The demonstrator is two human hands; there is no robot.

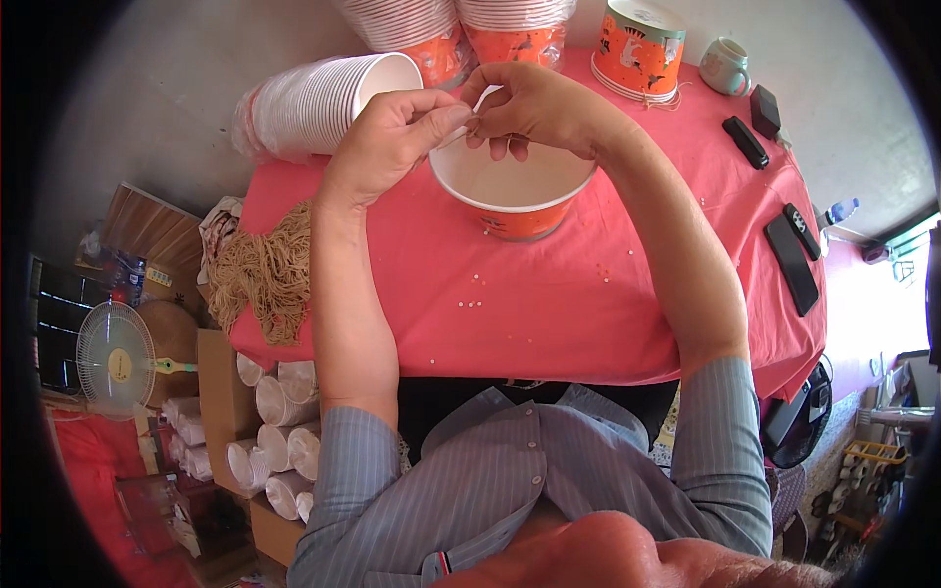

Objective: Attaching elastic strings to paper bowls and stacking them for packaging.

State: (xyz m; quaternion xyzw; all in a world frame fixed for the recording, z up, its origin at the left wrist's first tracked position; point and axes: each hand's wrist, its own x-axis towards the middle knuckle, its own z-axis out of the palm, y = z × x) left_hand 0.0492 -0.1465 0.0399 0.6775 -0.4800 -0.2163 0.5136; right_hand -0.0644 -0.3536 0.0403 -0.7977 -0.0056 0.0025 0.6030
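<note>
An orange paper bucket [520, 223] with a white inside and rim stands upright on the pink tablecloth [549, 333]. Above its far left rim my hands meet. With thumb and fingers pinched, my left hand [397, 142] grips a thin tan string [457, 135], only a short piece of which shows. My right hand [537, 110] is closed on the string too, its lower fingers hanging over the bucket's mouth. The fingertips partly hide the string. A heap of tan string [263, 267] drapes over the table's left edge.
Nested white cups or buckets in plastic [319, 103] lie at the back left, with wrapped orange stacks [426, 49] behind. An orange stack [637, 49] and a mug [725, 67] stand at the back right. Phones [790, 263] lie right. Small white bits [470, 304] dot the cloth.
</note>
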